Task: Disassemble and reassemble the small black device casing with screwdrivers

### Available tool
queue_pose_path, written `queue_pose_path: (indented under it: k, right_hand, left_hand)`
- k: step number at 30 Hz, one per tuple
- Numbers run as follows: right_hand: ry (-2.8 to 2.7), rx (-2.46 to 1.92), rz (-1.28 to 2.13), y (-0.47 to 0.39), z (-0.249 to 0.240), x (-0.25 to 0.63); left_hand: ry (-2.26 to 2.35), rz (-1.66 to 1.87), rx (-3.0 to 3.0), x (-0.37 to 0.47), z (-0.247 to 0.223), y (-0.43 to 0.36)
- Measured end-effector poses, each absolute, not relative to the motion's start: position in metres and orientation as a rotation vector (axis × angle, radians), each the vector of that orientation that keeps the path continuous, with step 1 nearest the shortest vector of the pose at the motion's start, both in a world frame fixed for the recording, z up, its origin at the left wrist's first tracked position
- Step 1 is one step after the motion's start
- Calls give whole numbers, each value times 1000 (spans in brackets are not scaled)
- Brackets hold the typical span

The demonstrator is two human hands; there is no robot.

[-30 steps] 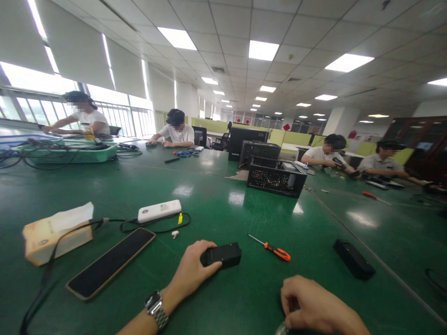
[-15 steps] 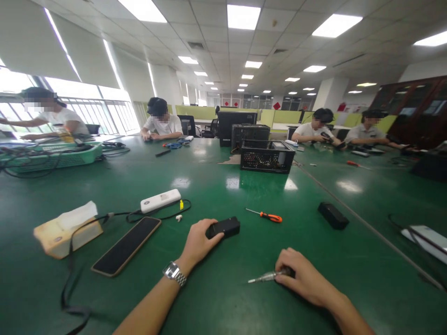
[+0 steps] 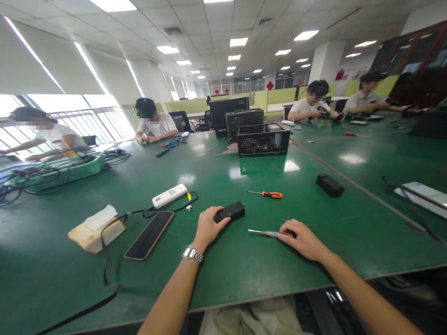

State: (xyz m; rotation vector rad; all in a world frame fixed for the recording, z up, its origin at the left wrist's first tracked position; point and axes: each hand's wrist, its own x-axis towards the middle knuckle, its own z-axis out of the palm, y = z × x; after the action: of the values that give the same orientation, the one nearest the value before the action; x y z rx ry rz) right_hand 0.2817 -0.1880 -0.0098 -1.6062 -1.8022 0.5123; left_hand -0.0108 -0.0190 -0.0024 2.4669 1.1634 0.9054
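My left hand, a metal-banded watch on its wrist, is closed round the near end of a small black rectangular box on the green table. In my right hand is a slim screwdriver with a clear handle, its shaft pointing left, just below and right of the box. The fingers cover the rear of that handle. Beyond both hands lies an orange-and-black screwdriver. A second black box rests farther right, touched by neither hand.
Left of my hands are a phone, a white power bank with a cable, and a tissue pack. An open computer case stands farther back. A green basket holds cables. Several people sit around the table.
The view has tilted down, showing the table's near edge. My right hand has brought the clear-handled screwdriver nearer the black box, and its shaft lies more level. My left hand keeps its hold.
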Motion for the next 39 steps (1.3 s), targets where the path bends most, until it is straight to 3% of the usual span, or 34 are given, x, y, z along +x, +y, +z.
queue_pose_path:
  k: [14,28,39]
  right_hand:
    - [-1365,-1543,450,-184,-26,293]
    - [-1466,-1446,473,-186,-24,288]
    - [-1855,-1336,59,-184,2,285]
  left_hand:
    - [818,799,2321,-14,6,-25]
    - [692,687,2232,-13,11,-32]
    - [700,666,2203,-14,11,-32]
